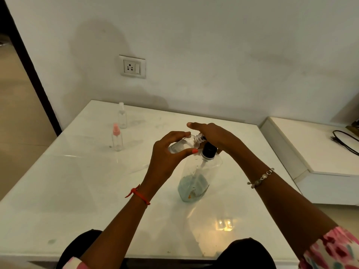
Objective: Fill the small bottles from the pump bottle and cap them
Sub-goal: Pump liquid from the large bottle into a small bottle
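Left grip [167, 158] is curled round the small bottle [181, 145], held tipped on its side above the bench [77, 191]. Its open neck points right, at the pump bottle [196, 177]. Right grip [213, 136] lies open on the pump top, closest for pressing.

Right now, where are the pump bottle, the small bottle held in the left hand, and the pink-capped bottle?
pump bottle [195, 181], head view, lower body with bluish liquid.
held small bottle [181, 145], head view, clear side wall.
pink-capped bottle [117, 141], head view, clear body.
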